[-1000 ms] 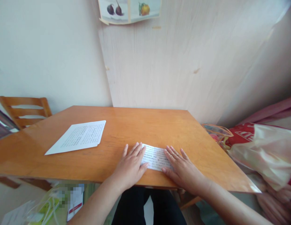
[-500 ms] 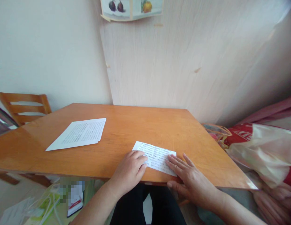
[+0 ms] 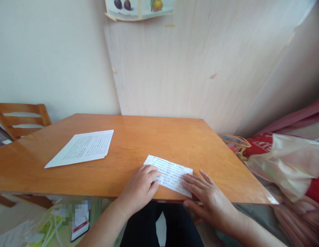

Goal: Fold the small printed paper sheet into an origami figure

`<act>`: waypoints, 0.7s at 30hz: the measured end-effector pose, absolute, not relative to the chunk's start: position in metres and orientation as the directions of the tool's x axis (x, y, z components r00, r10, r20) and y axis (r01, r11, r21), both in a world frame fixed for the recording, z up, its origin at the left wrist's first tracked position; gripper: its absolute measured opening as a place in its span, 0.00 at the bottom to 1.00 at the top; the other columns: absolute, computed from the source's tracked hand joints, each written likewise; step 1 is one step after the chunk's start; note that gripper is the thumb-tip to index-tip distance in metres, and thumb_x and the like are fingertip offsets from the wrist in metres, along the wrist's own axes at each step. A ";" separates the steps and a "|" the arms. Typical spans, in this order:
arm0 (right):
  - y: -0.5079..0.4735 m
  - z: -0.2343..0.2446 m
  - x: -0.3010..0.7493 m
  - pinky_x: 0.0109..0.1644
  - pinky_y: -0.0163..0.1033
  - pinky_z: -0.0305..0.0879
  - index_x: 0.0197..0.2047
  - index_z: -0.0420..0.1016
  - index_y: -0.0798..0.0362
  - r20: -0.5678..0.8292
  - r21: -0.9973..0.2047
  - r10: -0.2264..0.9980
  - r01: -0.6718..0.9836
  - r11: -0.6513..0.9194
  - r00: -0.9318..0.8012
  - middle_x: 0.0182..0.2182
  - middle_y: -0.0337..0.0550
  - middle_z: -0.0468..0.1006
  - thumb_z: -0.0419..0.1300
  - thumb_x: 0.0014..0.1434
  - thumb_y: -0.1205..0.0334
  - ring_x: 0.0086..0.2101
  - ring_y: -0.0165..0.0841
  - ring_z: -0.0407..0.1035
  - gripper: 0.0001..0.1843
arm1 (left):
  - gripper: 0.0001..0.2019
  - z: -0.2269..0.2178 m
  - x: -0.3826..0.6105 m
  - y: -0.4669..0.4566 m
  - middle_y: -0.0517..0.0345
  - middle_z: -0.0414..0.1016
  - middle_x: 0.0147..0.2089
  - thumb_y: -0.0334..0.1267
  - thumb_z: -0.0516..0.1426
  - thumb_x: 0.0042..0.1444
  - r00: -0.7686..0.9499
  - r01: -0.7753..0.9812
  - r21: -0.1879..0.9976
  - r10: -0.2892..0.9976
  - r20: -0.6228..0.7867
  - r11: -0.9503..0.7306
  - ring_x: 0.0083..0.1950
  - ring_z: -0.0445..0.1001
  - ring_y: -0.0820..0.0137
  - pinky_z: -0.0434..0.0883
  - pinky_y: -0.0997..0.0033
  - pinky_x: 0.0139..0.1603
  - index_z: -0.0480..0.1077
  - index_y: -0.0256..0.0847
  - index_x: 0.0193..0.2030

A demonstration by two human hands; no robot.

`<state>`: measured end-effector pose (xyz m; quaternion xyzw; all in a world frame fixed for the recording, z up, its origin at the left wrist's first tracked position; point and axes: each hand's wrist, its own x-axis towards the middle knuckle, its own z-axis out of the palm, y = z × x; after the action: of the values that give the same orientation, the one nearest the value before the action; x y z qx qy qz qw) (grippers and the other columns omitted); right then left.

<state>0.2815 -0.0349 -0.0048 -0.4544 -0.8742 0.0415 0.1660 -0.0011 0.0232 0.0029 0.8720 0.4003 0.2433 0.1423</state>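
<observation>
Table [image 3: 159, 137] with printed paper [image 3: 172, 175] at six o'clock, near edge.
Paper stack [image 3: 87, 145]: at nine o'clock on the table. Right hand [image 3: 207, 195]: at the printed paper's four o'clock, open, fingers extended on its surface, nothing gripped. Left hand [image 3: 142, 184]: at its eight o'clock, half closed, fingers curled over the paper; grip cannot be determined.

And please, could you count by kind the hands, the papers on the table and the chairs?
Left hand and right hand: 2
Touched paper and left-side paper (maybe several sheets, counted once): 2
Chair: 1
Total: 5
</observation>
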 end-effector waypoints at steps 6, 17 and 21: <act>-0.039 -0.015 0.282 0.69 0.68 0.50 0.66 0.67 0.47 0.295 -0.170 0.791 0.785 0.595 -0.536 0.64 0.47 0.70 0.62 0.64 0.57 0.63 0.47 0.63 0.28 | 0.09 0.003 -0.001 0.024 0.56 0.73 0.50 0.30 0.57 0.61 0.537 0.644 0.459 0.789 0.299 -0.612 0.54 0.71 0.62 0.68 0.59 0.58 0.73 0.45 0.46; -0.043 -0.017 0.279 0.69 0.67 0.52 0.63 0.70 0.46 0.318 -0.154 0.787 0.791 0.593 -0.528 0.62 0.45 0.73 0.61 0.65 0.59 0.61 0.45 0.66 0.23 | 0.10 0.001 0.000 0.024 0.55 0.74 0.52 0.31 0.55 0.63 0.540 0.630 0.470 0.784 0.308 -0.618 0.56 0.71 0.63 0.67 0.58 0.60 0.73 0.45 0.48; -0.044 -0.013 0.282 0.68 0.67 0.53 0.64 0.68 0.47 0.328 -0.196 0.780 0.770 0.607 -0.532 0.61 0.47 0.73 0.60 0.66 0.53 0.61 0.45 0.66 0.24 | 0.08 0.003 0.000 0.023 0.54 0.73 0.51 0.33 0.56 0.64 0.543 0.631 0.470 0.785 0.300 -0.617 0.55 0.71 0.62 0.68 0.58 0.59 0.72 0.44 0.48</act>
<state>0.2821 -0.0437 -0.0129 -0.4428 -0.8752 0.0138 0.1943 0.0001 0.0233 0.0027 0.8645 0.4094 0.2470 0.1551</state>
